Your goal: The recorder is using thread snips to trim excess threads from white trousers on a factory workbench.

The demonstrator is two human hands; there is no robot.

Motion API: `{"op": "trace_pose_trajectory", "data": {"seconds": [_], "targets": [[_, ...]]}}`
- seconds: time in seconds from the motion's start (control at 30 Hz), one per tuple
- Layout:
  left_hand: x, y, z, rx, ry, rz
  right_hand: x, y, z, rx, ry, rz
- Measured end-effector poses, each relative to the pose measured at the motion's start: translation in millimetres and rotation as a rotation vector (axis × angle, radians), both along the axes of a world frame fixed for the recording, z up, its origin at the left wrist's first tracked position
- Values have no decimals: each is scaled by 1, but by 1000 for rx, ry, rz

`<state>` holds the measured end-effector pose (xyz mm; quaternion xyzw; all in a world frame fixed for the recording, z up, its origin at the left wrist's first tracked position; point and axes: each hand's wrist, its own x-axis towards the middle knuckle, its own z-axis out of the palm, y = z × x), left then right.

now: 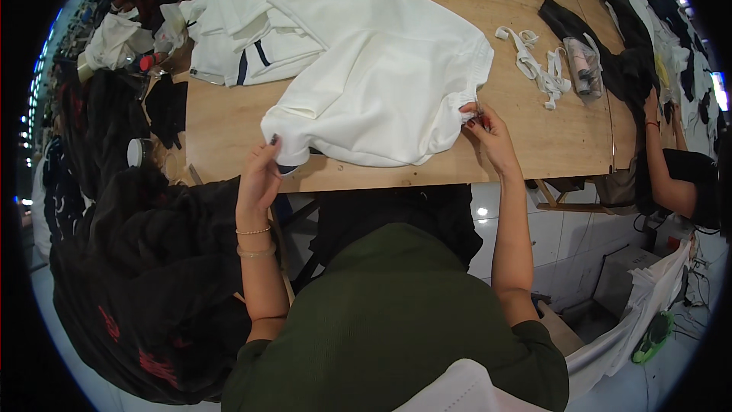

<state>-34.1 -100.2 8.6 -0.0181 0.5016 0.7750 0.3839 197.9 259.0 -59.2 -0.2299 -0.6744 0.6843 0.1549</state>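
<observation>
A white garment [381, 99] lies bunched on the wooden table, with a gathered band at its right end. My left hand [261, 172] pinches its lower left corner, where a bit of navy shows underneath. At the right end, my right hand [492, 136] has its fingers closed on the edge of the gathered band. Something small and dark shows at those fingertips, too small to make out. Behind the garment, a pile of white clothes [221, 49] with navy stripes spreads over the table's far left.
The wooden table [549, 145] carries white strips [543, 72] and a clear-wrapped roll [583, 69] at the right. Black clothing [145, 259] is heaped to my left, near a jar [141, 154]. Another person's arm [663, 160] reaches over dark cloth at the far right.
</observation>
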Motion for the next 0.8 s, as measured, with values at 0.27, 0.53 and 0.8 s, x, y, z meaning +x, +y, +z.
{"op": "trace_pose_trajectory", "data": {"seconds": [0.27,0.53,0.8], "targets": [[-21,-15,25,-321,597,258,4,-11,80,152,216,-340],[-62,13,-62,-809,915,252,-41,24,33,548,-150,-469],[-50,39,-83,-971,1031,330,-39,24,-6,357,-2,-550]]}}
